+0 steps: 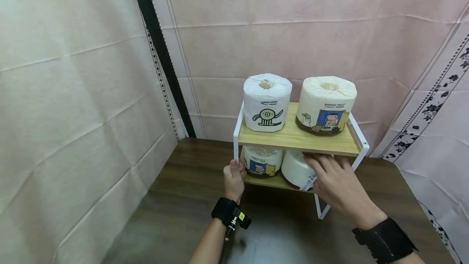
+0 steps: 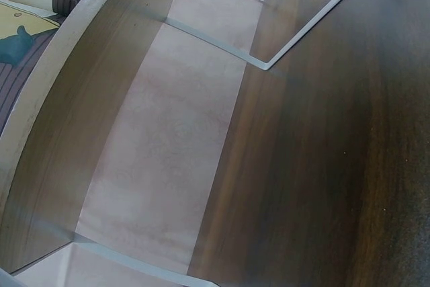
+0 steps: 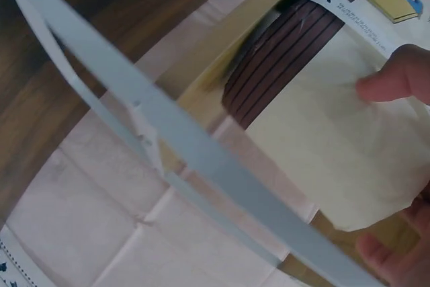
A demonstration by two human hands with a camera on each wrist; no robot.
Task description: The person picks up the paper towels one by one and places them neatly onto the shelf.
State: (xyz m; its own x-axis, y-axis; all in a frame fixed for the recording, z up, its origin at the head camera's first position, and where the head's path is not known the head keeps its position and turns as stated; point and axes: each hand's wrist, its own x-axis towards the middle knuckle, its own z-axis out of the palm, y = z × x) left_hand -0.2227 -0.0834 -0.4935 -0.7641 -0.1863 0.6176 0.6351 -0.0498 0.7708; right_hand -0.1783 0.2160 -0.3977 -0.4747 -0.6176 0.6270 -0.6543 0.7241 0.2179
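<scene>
A two-tier wooden rack (image 1: 289,135) with white metal side frames stands on the brown table. My left hand (image 1: 233,180) grips its left side frame near the lower board, thumb upward. With my right hand (image 1: 335,182) I hold the right toilet paper roll (image 1: 296,168) on the lower tier. In the right wrist view, the thumb (image 3: 396,75) presses this roll's (image 3: 322,139) pale wrapper, and other fingers lie at its far end. Left of it on the lower tier sits another printed roll (image 1: 261,162). My left hand is out of sight in its own wrist view.
On the upper board stand a white roll (image 1: 267,93) with a line-drawn figure and a cream roll (image 1: 326,99) with a coloured picture. Pale cloth (image 1: 315,52) hangs behind and at both sides. The rack's white leg (image 1: 322,211) reaches toward the table (image 1: 176,211).
</scene>
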